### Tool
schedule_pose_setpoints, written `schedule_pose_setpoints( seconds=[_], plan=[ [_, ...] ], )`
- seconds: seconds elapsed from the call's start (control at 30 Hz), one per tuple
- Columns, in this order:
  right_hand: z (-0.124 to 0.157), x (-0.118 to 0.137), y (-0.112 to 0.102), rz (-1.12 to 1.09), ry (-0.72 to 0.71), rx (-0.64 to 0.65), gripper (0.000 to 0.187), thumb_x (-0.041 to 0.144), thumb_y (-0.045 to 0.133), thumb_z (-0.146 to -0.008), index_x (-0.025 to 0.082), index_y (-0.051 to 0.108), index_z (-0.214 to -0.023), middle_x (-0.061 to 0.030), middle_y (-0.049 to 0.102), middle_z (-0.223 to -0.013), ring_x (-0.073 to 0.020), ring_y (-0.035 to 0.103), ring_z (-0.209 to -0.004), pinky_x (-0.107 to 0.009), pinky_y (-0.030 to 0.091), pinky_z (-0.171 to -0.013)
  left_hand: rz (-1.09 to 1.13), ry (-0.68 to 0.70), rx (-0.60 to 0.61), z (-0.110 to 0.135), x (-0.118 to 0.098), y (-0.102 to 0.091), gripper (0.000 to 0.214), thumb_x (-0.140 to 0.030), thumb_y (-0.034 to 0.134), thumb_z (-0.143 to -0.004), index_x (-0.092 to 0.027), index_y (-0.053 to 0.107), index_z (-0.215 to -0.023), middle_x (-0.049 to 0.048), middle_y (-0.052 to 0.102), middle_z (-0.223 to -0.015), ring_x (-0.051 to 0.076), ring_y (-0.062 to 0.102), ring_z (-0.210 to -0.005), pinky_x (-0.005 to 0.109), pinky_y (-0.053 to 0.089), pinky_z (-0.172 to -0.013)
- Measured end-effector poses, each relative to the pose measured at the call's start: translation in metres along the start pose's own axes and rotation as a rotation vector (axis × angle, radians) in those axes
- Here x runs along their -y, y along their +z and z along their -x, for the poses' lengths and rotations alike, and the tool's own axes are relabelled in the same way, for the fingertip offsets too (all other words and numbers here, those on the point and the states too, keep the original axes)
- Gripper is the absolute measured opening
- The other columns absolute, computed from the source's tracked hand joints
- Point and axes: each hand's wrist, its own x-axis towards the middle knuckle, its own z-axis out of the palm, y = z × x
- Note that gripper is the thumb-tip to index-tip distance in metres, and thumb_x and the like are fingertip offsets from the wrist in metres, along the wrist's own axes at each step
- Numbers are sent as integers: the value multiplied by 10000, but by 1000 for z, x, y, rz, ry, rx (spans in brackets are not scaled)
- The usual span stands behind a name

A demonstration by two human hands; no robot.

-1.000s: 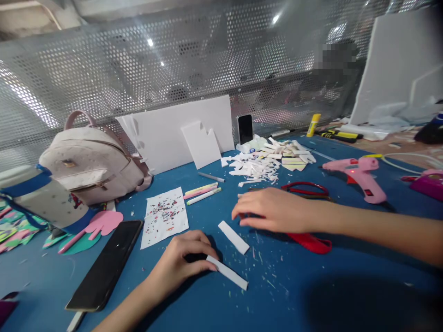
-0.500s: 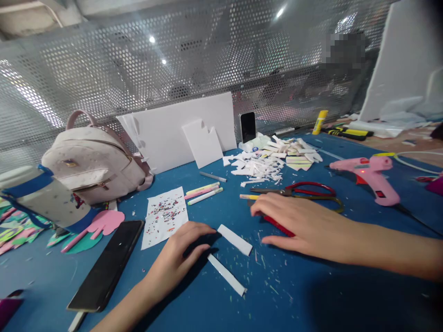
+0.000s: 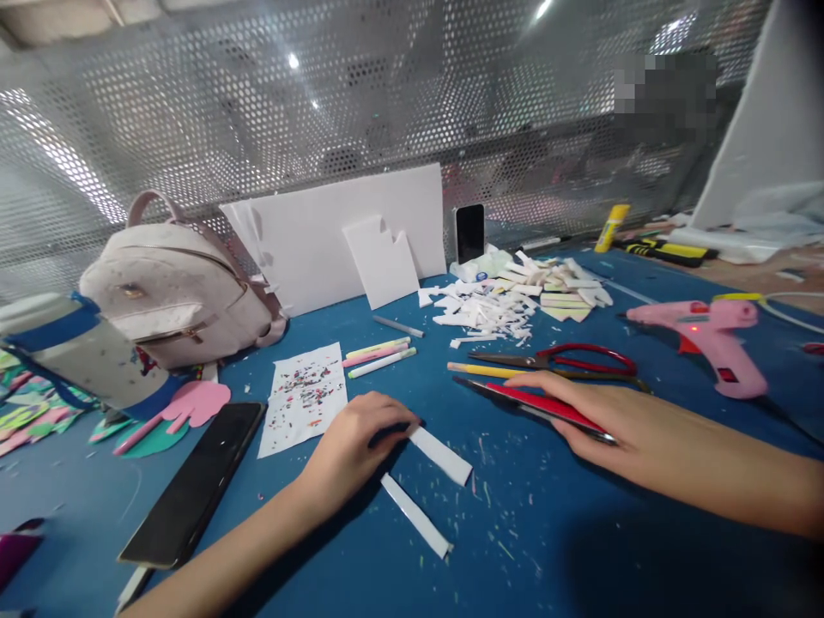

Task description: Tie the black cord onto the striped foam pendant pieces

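Note:
My left hand [image 3: 364,438] pinches the upper end of a flat white foam strip [image 3: 443,455] lying on the blue table. A second, narrower white strip [image 3: 417,518] lies below it, apart from the fingers. On the right, my right hand [image 3: 598,421] grips a red cutter knife [image 3: 547,408], its dark tip pointing left. A yellow pencil [image 3: 486,370] lies just beyond the knife. Behind that rest scissors [image 3: 589,359] with red handles, partly hidden by the hand.
A pink glue gun [image 3: 714,330] with a lit red light lies at right. Foam scraps [image 3: 495,300] are heaped at the back, near highlighters [image 3: 383,360] and a speckled sheet [image 3: 302,399]. At left are a black phone [image 3: 196,481], a tumbler [image 3: 83,356] and a backpack [image 3: 173,292].
My right hand has closed on the red cutter knife and shifted right with it. My left fingertips have moved onto the end of the upper white strip.

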Motion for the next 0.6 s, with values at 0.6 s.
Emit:
schedule_pose_setpoints(
  seconds=[0.6],
  plan=[
    [-46,40,-15,-143,-144,201,616,446,797,-738,351,616,-1319,-70,654,-1317,-357,659,-1129,-436,571,-887,-413,292,103,29,-32,6,525,-498,542,-953,-106,602,-1297,165,705,-1221,338,663,-1072,518,533,-929]
  ],
)
